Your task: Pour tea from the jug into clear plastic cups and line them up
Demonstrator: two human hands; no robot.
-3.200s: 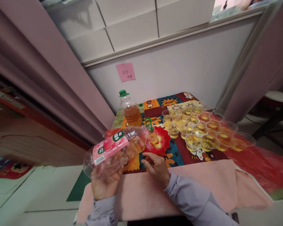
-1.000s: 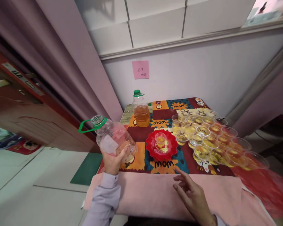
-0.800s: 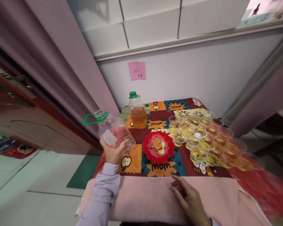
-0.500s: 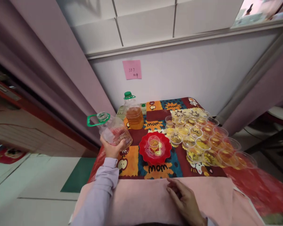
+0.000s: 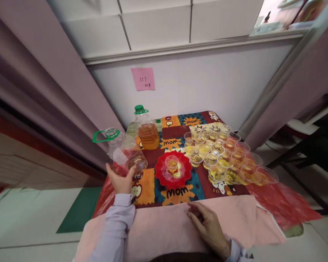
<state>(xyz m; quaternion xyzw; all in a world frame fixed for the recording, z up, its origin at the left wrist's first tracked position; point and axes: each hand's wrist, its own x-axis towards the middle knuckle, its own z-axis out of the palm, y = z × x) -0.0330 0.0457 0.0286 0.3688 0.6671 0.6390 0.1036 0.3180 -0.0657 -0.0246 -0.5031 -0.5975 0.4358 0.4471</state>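
Note:
Uncapped and nearly empty, a clear plastic jug point(image 5: 127, 151) with a green handle ring stands at the left of the table. My left hand point(image 5: 121, 181) is just in front of it, thumb and fingers spread apart; whether a fingertip still touches the jug I cannot tell. Over the pink cloth point(image 5: 158, 233) at the near edge lies my right hand point(image 5: 209, 227), loosely curled, fingers slightly apart, holding nothing. Between the hands and farther back, a red scalloped plate point(image 5: 164, 181) bears one small clear plastic cup point(image 5: 172, 164) with some yellowish contents.
A green-capped jug point(image 5: 148, 136) of amber liquid stands behind the uncapped one. Several clear cups point(image 5: 225, 160) with yellow and amber contents crowd the right side of the patterned tablecloth point(image 5: 146, 198). Red plastic sheeting point(image 5: 285, 205) hangs over the right edge. A wall point(image 5: 177, 87) closes off the back.
My left hand has loosened from around the uncapped jug, its fingers now spread; the jug stands in place. My right hand stays on the pink cloth. The view has shifted slightly.

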